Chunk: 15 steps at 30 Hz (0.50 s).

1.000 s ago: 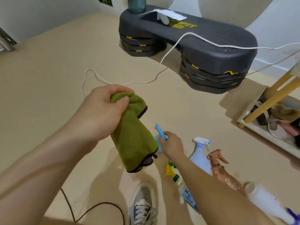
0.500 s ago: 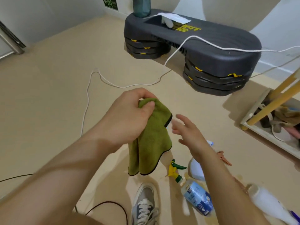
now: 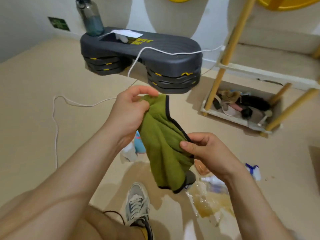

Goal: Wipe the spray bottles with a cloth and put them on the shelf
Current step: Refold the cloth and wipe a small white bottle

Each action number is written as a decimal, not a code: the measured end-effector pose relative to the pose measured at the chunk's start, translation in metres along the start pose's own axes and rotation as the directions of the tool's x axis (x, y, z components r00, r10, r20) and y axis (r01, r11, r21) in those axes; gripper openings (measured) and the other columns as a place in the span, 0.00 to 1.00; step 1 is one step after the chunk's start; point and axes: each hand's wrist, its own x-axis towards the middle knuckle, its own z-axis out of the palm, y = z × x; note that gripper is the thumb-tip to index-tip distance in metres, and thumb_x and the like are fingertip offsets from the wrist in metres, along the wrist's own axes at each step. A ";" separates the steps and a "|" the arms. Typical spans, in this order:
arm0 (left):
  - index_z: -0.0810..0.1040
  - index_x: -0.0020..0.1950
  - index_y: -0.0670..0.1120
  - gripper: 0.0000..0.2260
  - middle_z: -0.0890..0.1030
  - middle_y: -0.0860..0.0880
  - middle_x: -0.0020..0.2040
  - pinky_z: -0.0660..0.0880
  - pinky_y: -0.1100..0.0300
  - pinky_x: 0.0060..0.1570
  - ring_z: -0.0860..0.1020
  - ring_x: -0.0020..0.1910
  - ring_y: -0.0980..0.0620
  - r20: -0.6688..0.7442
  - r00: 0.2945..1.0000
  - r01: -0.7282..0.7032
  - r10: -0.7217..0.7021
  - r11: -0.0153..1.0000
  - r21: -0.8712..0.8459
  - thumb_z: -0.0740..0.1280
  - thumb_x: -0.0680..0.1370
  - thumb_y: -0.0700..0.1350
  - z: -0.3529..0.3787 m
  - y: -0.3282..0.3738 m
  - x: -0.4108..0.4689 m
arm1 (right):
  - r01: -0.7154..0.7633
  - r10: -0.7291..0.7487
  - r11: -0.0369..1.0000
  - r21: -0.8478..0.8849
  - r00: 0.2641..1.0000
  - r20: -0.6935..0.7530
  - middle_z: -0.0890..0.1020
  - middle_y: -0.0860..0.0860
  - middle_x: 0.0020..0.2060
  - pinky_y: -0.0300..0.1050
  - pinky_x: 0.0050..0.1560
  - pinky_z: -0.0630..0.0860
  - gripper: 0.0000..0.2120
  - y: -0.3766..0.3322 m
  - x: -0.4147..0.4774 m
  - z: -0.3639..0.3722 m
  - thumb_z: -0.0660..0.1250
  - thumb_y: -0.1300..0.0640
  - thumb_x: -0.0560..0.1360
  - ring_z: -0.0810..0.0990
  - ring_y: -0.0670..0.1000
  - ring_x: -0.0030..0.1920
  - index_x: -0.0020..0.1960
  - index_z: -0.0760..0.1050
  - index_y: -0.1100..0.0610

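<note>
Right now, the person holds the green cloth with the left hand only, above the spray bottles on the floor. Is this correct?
Not quite: both hands hold it. In the head view the left hand grips the top of the green cloth, and the right hand pinches its black-trimmed edge lower down. The rest is right: the spray bottles lie on the floor below.

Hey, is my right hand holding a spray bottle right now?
No, the right hand pinches the edge of the green cloth, which the left hand grips at the top.
</note>
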 end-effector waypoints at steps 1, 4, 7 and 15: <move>0.83 0.43 0.50 0.21 0.84 0.48 0.39 0.76 0.57 0.37 0.79 0.37 0.48 0.056 0.998 -0.047 0.041 0.992 0.113 0.57 0.74 0.27 0.006 -0.003 -0.004 | 0.000 0.000 1.000 0.000 0.998 -0.065 0.86 0.63 0.44 0.43 0.44 0.79 0.11 -0.003 -0.013 -0.006 0.70 0.58 0.74 0.84 0.54 0.42 0.51 0.84 0.64; 0.84 0.42 0.54 0.22 0.84 0.57 0.42 0.75 0.64 0.46 0.80 0.43 0.54 0.323 0.943 -0.238 0.085 0.849 0.472 0.58 0.75 0.29 0.030 -0.018 -0.017 | -0.008 0.006 1.000 -0.008 0.974 -0.228 0.86 0.60 0.40 0.40 0.38 0.79 0.08 -0.003 -0.051 -0.023 0.68 0.62 0.78 0.84 0.50 0.38 0.48 0.83 0.65; 0.82 0.57 0.52 0.19 0.83 0.53 0.50 0.74 0.62 0.52 0.79 0.50 0.51 0.569 0.821 -0.408 -0.042 0.655 0.636 0.59 0.77 0.34 0.056 -0.043 -0.034 | -0.083 0.056 0.994 -0.076 0.953 -0.299 0.85 0.60 0.39 0.46 0.42 0.79 0.08 0.002 -0.085 -0.040 0.69 0.60 0.77 0.82 0.53 0.38 0.42 0.84 0.61; 0.76 0.63 0.51 0.22 0.79 0.44 0.53 0.73 0.65 0.38 0.77 0.47 0.46 0.608 0.753 -0.330 -0.251 0.656 0.679 0.55 0.75 0.32 0.122 -0.117 -0.053 | -0.286 0.121 0.927 -0.242 0.839 -0.530 0.86 0.52 0.39 0.42 0.43 0.78 0.08 0.057 -0.126 -0.065 0.68 0.56 0.78 0.83 0.49 0.40 0.43 0.85 0.53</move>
